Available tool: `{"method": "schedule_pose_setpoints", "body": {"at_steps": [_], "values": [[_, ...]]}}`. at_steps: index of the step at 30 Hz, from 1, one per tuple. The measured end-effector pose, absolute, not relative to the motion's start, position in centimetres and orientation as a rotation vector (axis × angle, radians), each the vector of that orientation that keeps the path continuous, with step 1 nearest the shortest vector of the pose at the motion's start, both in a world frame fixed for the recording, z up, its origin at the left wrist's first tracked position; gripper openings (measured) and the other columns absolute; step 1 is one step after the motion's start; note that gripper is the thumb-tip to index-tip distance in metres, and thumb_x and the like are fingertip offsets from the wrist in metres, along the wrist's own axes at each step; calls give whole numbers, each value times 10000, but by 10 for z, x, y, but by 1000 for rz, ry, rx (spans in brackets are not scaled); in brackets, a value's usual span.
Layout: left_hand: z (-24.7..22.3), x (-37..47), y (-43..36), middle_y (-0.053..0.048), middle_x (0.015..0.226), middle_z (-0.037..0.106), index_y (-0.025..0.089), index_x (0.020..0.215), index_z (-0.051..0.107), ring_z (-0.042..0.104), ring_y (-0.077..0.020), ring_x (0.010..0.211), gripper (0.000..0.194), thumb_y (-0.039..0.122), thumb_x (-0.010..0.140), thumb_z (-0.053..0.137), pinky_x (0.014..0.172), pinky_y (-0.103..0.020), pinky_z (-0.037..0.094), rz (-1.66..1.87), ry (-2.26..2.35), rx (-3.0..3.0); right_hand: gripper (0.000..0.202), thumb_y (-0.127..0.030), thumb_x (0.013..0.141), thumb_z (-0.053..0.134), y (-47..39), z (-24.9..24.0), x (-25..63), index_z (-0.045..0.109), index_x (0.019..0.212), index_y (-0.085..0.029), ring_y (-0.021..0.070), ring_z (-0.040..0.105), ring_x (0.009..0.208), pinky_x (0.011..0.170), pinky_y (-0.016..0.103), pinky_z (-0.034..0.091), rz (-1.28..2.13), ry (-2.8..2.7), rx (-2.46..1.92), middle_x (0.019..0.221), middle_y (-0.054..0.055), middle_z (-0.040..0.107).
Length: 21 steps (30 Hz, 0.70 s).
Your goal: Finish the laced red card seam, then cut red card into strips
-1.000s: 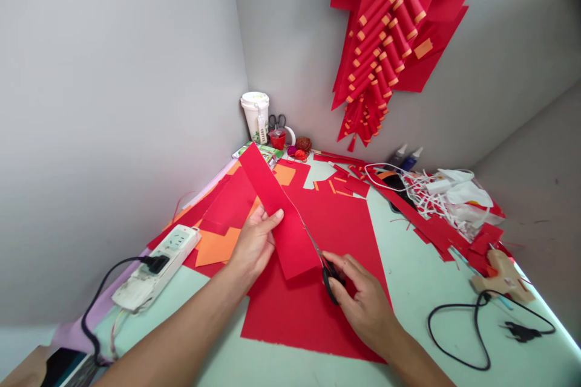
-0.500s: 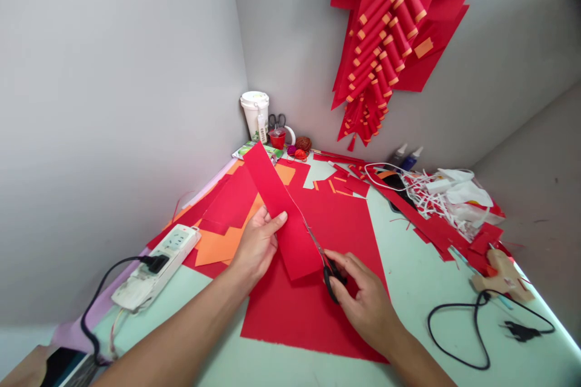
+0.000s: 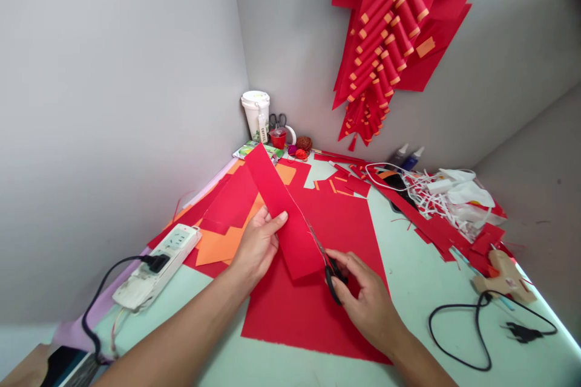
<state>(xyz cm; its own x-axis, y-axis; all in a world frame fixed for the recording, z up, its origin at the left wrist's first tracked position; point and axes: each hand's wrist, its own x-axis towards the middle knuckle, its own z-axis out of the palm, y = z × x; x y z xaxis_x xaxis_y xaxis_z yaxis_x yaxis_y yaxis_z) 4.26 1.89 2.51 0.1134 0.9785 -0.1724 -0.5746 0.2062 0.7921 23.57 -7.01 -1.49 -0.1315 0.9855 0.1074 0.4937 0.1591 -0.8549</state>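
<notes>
A long red paper strip (image 3: pixel 299 245) slants over a large red sheet (image 3: pixel 313 320) in the middle of the table. My left hand (image 3: pixel 259 242) pinches the strip's left edge, thumb on top. Black-handled scissors (image 3: pixel 334 278) are in my right hand (image 3: pixel 361 290), their fingers wrapped round the handles. The blades lie along the strip's right edge, pointing up and left. Under and left of the strip are red sheets (image 3: pixel 231 202) and orange sheets (image 3: pixel 218 245).
A power strip (image 3: pixel 157 266) with a black plug lies left. At the back stand a white cup (image 3: pixel 255 115) and yarn balls (image 3: pixel 303 144). Right are white shreds (image 3: pixel 436 193), a glue gun (image 3: pixel 503 278) and its cable. Red paper firecrackers (image 3: pixel 385 42) hang on the wall.
The view has shifted very slightly. Both hands, the strip and the scissors hold nearly the same places as before.
</notes>
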Motion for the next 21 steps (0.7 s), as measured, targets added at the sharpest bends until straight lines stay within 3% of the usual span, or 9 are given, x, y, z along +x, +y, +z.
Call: {"method": "schedule_pose_setpoints", "body": {"at_steps": [6, 12, 17, 21], "values": [[24, 45, 17, -99, 1225, 686, 185, 1189, 598, 626, -252, 1162, 424, 122, 787, 716, 1033, -387, 489, 1224, 770, 638, 397, -237, 903, 503, -70, -15, 236, 545, 1297, -265, 202, 594, 1026, 861, 313, 508, 845, -1763, -1415, 1135, 65, 622], [20, 45, 18, -104, 1227, 683, 174, 1187, 595, 599, -253, 1200, 416, 117, 792, 710, 1051, -387, 471, 1223, 761, 629, 381, -238, 921, 481, -70, -15, 235, 540, 1297, -258, 181, 604, 939, 859, 307, 495, 836, -1756, -1391, 1042, 52, 632], [17, 45, 20, -108, 1224, 683, 170, 1189, 593, 600, -260, 1198, 435, 109, 778, 721, 1056, -397, 465, 1223, 773, 611, 382, -265, 927, 486, -71, -18, 235, 536, 1305, -270, 201, 575, 1059, 874, 295, 484, 827, -1758, -1409, 1124, 56, 619], [17, 45, 20, -108, 1232, 678, 169, 1186, 593, 593, -259, 1207, 443, 101, 770, 727, 1057, -395, 464, 1230, 789, 599, 379, -242, 928, 476, -71, -17, 235, 536, 1302, -269, 182, 589, 979, 861, 283, 478, 847, -1750, -1383, 1052, 42, 624]]}}
